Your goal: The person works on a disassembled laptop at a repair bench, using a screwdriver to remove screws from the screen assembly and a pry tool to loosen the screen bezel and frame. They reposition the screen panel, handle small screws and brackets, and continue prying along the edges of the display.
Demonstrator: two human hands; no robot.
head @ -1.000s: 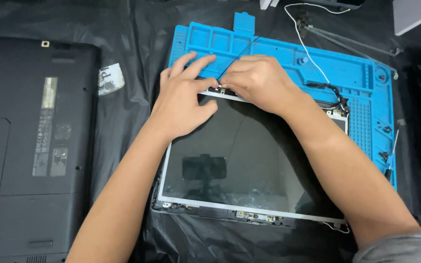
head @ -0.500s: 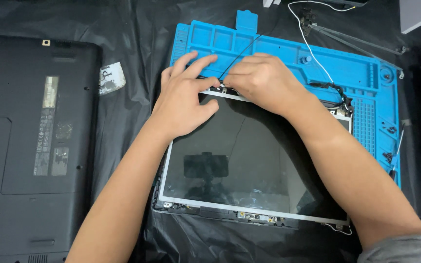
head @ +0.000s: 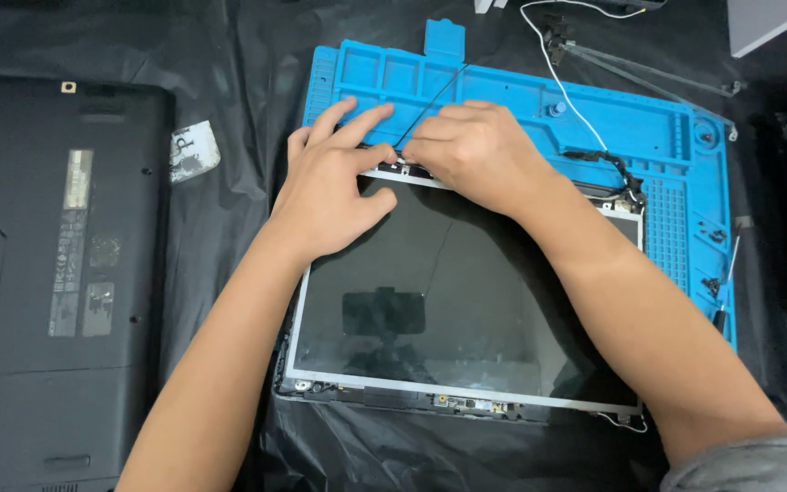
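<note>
Right now, panel: the bare laptop screen panel with its glossy dark glass and thin silver metal frame (head: 466, 301) lies flat, face up, on the blue silicone repair mat (head: 594, 118), its far edge under both of your hands, so the mat cushions it and keeps it from sliding.
Left hand: your left hand (head: 330, 187) lies spread and palm down on the panel's top left corner, fingers reaching onto the mat; it grips nothing and seems to pin the panel steady.
Right hand: your right hand (head: 475, 155) is curled with its fingertips bunched at the middle of the top edge, beside a thin black cable (head: 434, 96) that runs off over the mat; whether it pinches the cable or a small part there, you cannot tell from this view.
Wiring: a black wire bundle (head: 612, 173) sits at the panel's top right corner, and a white wire (head: 562, 77) trails away across the mat.
Mat pockets: small dark screws (head: 710, 235) rest in the right-hand trays, likely so they do not roll off.
Bench: a black plastic sheet (head: 220, 82) covers the bench; the dark grey laptop base (head: 56, 273) lies underside up well to the left, with a torn white scrap (head: 195, 150) between it and the mat.
</note>
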